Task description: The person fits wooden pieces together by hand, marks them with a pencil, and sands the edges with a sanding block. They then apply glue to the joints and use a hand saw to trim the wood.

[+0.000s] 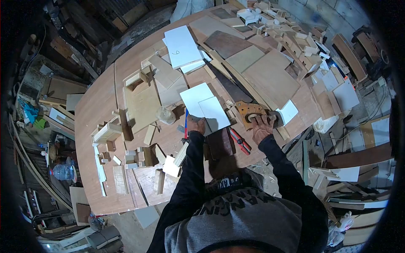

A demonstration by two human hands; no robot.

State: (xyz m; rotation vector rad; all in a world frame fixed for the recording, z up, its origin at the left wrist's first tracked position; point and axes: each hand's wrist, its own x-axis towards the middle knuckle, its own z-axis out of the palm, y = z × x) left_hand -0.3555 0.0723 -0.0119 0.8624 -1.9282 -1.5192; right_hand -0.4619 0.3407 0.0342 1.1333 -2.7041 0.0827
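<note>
My left hand (195, 125) rests on the near corner of a white board (205, 106) lying on the brown workbench (95, 109). A blue and red tool (186, 123) sticks up just left of that hand; whether the hand grips it is hidden. My right hand (262, 127) is on the wooden handle of a handsaw (249, 113), fingers curled around it; the dark saw blade (230, 86) runs away across the bench. A red-handled tool (240, 141) lies between my arms.
Wood offcuts and small blocks (139, 156) litter the bench's left part. More white boards (182, 46) and plywood sheets (270, 78) lie farther away. A heap of offcuts (295, 40) fills the far right. A clear plastic bag (165, 114) sits left of the white board. A water bottle (63, 171) stands on the floor.
</note>
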